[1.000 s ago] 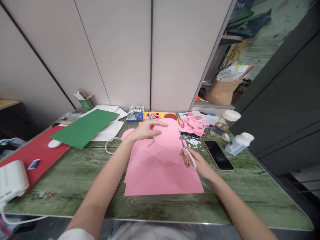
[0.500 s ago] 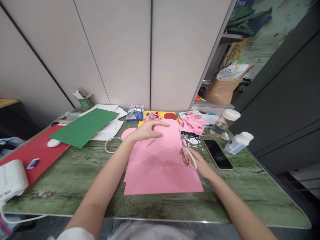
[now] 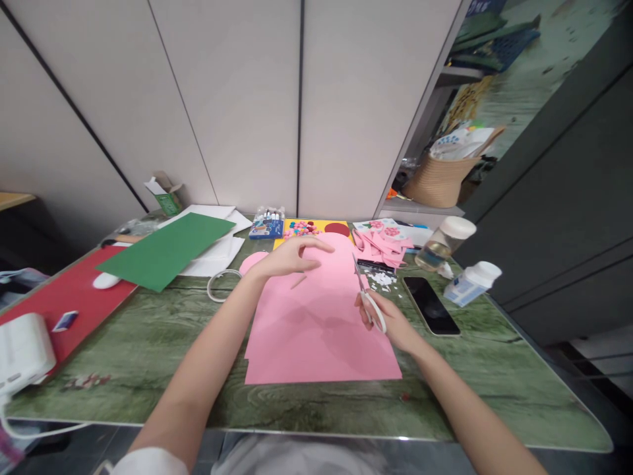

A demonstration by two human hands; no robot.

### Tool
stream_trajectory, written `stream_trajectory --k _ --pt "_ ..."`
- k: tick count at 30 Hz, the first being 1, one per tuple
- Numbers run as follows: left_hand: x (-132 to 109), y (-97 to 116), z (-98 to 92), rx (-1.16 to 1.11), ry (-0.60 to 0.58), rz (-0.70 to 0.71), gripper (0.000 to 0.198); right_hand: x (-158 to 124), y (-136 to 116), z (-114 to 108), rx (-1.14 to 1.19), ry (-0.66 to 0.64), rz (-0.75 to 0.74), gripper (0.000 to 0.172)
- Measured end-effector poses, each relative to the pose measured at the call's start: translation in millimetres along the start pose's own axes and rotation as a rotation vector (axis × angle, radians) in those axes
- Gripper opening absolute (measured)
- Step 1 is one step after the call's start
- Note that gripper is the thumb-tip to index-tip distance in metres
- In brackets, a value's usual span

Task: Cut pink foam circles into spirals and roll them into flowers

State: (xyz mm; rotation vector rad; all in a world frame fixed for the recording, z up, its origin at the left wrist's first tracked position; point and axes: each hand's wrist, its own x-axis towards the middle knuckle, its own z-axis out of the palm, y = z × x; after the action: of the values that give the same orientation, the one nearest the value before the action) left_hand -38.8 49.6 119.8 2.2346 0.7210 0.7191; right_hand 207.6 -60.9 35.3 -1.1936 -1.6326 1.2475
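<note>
Between the thumb and fingers of my left hand [image 3: 291, 257] is a piece of pink paper [image 3: 333, 256] with a rounded far edge. It is raised over a larger pink sheet [image 3: 321, 343] on the table. White-handled scissors [image 3: 374, 312] are in my right hand [image 3: 388, 323], blades pointing away from me at the right edge of the held paper. A thin brown stick-like thing [image 3: 299, 282] shows just below my left hand. To the left of that hand, a pink paper disc [image 3: 253, 262] is partly covered by it.
Pink scraps [image 3: 380, 247] and white bits [image 3: 382, 280] lie beyond my right hand. Further right are a phone [image 3: 431, 305], a white bottle [image 3: 473, 284] and a clear jar [image 3: 445, 243]. Left are a green sheet [image 3: 171, 249], a white ring [image 3: 223, 285] and a red sheet [image 3: 84, 307].
Both hands stay almost in place. The held pink paper and the scissors show only a very slight shift, along with the whole view.
</note>
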Motion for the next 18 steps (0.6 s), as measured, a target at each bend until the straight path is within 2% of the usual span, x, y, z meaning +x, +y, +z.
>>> stream_trajectory --k 4,12,18 --pt "-0.9 0.3 0.2 -0.018 -0.004 -0.029 0.037 0.1 -0.7 -0.1 -0.002 0.006 0.002 0.022" --pt "0.3 -0.4 4.8 -0.006 -0.035 -0.013 0.039 -0.9 -5.1 2.4 0.021 0.003 0.003 0.029" --pt "0.4 -0.7 6.0 -0.003 -0.032 0.002 0.039 -1.4 -5.0 3.5 0.028 0.004 0.002 0.029"
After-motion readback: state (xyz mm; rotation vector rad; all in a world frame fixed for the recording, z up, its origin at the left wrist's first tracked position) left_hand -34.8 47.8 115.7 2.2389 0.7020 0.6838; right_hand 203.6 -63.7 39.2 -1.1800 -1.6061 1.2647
